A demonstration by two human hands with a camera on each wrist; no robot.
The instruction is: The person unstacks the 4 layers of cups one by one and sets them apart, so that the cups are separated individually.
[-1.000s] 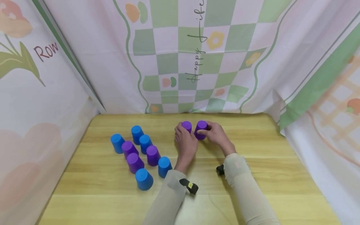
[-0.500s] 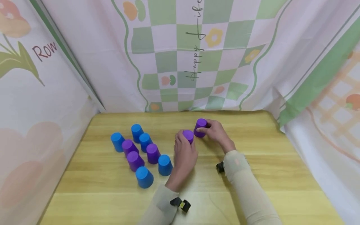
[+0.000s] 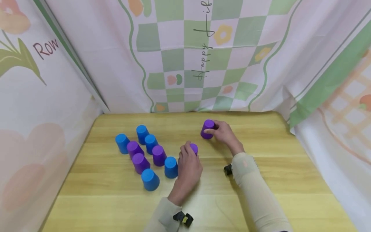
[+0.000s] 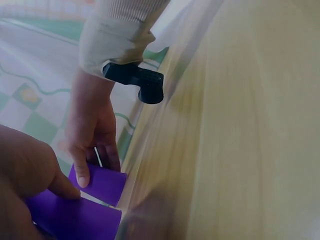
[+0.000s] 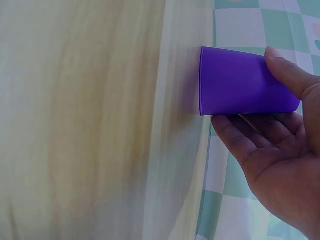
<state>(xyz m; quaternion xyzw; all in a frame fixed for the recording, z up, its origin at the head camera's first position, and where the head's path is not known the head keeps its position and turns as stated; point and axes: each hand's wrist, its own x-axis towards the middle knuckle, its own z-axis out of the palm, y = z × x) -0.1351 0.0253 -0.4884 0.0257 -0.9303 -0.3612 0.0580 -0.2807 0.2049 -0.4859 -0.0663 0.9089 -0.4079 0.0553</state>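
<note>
My left hand (image 3: 189, 166) grips a purple cup (image 3: 194, 148) upside down near the middle of the table; most of that cup is hidden behind the fingers in the head view. Farther back and to the right, my right hand (image 3: 226, 133) holds another upside-down purple cup (image 3: 207, 129) between thumb and fingers. In the right wrist view this cup (image 5: 245, 82) has its rim at or close to the tabletop; I cannot tell whether it touches. The left wrist view shows the left hand's cup (image 4: 75, 217) in front of the right hand's.
Left of my hands stands a group of upside-down cups, several blue and several purple. The nearest blue cup (image 3: 171, 167) is close beside my left hand. A wooden table (image 3: 95, 206) bears everything, with a patterned curtain (image 3: 174, 64) along its back edge.
My left hand has drawn its purple cup toward the front of the table, away from the other purple cup. The right hand stays almost in place, holding its cup.
</note>
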